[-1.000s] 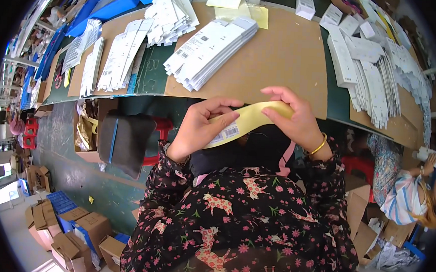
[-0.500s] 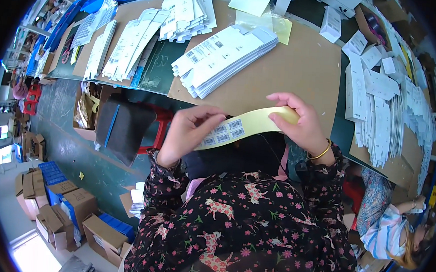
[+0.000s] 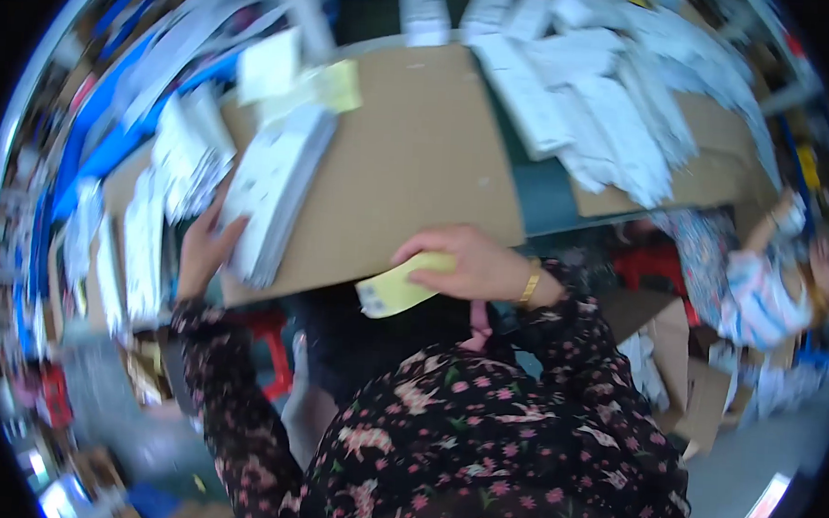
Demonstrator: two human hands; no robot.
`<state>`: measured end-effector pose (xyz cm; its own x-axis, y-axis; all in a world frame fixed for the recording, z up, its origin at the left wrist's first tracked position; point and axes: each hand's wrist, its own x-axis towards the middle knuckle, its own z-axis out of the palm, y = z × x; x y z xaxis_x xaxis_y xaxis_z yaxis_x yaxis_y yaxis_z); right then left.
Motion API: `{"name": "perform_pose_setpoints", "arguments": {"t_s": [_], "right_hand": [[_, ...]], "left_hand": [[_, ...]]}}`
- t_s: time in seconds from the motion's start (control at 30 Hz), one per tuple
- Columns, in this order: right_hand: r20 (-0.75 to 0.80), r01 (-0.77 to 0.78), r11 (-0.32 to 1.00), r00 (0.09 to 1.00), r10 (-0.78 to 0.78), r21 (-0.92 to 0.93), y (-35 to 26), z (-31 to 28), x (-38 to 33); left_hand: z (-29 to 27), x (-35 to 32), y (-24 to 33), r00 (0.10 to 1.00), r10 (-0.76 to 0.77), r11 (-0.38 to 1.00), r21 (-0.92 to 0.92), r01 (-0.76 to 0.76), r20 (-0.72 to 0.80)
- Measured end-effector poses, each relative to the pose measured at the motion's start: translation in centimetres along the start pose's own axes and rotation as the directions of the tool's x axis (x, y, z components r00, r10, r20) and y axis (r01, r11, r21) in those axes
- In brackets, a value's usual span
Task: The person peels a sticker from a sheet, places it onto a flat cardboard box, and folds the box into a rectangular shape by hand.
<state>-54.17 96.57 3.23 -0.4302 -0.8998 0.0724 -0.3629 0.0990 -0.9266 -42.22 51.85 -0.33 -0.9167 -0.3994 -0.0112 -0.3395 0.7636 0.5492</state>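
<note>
Right hand (image 3: 471,262), fingers curled, pinches a yellow label strip (image 3: 396,288); its long axis runs down-left from the fingers, free end toward the body. Left hand (image 3: 204,248), open, lies against a white packet stack (image 3: 273,191) on the cardboard sheet (image 3: 420,156). Half a second ago both hands held the strip.

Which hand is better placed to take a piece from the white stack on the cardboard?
The left hand, probably. It already rests against the near end of the white stack on the cardboard sheet. The right hand is busy: it holds the yellow strip at the near edge.
</note>
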Motion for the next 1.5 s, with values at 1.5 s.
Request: {"name": "perform_pose_setpoints", "arguments": {"t_s": [1.5], "right_hand": [[0.129, -0.140, 0.975, 0.984, 0.119, 0.172, -2.3, 1.3, 6.0]], "left_hand": [[3.0, -17.0, 12.7, 0.954, -0.176, 0.589, -0.750, 0.300, 0.243]]}}
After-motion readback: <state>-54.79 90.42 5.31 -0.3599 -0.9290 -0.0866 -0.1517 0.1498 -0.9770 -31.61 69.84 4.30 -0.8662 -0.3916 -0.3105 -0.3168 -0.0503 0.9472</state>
